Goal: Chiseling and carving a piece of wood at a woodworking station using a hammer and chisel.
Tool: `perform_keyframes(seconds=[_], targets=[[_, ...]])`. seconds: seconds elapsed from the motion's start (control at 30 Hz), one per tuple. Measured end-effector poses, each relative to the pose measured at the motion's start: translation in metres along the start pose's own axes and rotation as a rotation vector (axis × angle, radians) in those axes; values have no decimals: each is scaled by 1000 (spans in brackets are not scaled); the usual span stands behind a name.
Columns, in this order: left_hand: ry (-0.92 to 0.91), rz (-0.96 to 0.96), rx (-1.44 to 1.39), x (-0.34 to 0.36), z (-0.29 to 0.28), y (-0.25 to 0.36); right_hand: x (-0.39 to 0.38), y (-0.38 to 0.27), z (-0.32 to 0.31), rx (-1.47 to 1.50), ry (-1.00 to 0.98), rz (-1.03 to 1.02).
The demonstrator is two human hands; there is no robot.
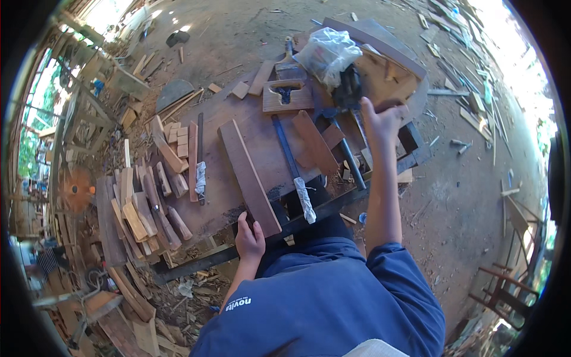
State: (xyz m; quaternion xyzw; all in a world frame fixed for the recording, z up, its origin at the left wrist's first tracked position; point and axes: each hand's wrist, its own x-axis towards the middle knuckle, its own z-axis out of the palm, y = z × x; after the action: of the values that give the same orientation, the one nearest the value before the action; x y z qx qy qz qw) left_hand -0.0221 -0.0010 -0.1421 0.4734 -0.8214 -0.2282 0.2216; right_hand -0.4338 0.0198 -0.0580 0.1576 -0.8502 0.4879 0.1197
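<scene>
My left hand [250, 241] is at the near end of a long brown wooden board [250, 175], thumb against its edge and fingers apart. The board lies lengthwise on the worktable [217, 196]. On the right, my right hand [383, 122] is raised over the table with its thumb stretched out and its other fingers bent in shadow. I see nothing clearly held in it. Close to it are a black tool-like object [348, 89], a clear plastic bag [330, 56] and an open wooden box [386, 77]. A blue metal bar [285, 146] with a cloth-wrapped end lies right of the board.
Several cut wood pieces [140, 208] are piled at the table's left end. Behind the board lie a wooden block with a shaped hole [287, 96] and a wide brush [289, 66]. Scraps litter the floor [458, 196]; a wooden chair [502, 291] stands at the right.
</scene>
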Motion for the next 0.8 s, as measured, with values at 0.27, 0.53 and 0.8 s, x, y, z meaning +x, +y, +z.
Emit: perform_keyframes(seconds=[0.27,0.53,0.8], targets=[[9,-11,-8,1,0,5,-39,-66,8,35,-83,28],[-37,-89,-23,0,-2,8,-60,-58,20,69,-132,-176],[-12,-61,-27,-1,-1,7,-66,-51,24,-28,-178,-303]])
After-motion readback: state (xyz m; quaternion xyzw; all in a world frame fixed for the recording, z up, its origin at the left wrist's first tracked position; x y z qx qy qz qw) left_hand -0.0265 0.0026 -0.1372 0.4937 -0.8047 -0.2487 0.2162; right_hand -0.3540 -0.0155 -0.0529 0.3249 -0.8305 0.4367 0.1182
